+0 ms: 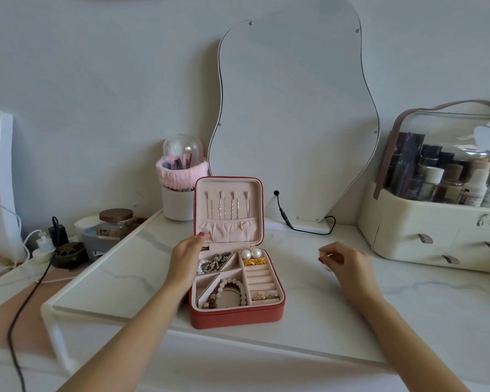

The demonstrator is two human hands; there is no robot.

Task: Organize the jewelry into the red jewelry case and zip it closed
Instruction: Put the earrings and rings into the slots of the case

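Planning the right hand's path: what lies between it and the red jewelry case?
In the head view, only bare marble tabletop lies between the right hand and the red jewelry case.

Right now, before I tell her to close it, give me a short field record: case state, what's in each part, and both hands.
case: red jewelry case open on the marble table, lid upright, zip undone
lid contents: thin chains hanging above a fabric pocket
tray back: pearl earrings, gold pieces, silver chain pile
tray front: beaded bracelets, rings in the ring rolls
left hand: fingers on the lid's lower left edge
right hand: right of the case, pinching a small item, unclear what
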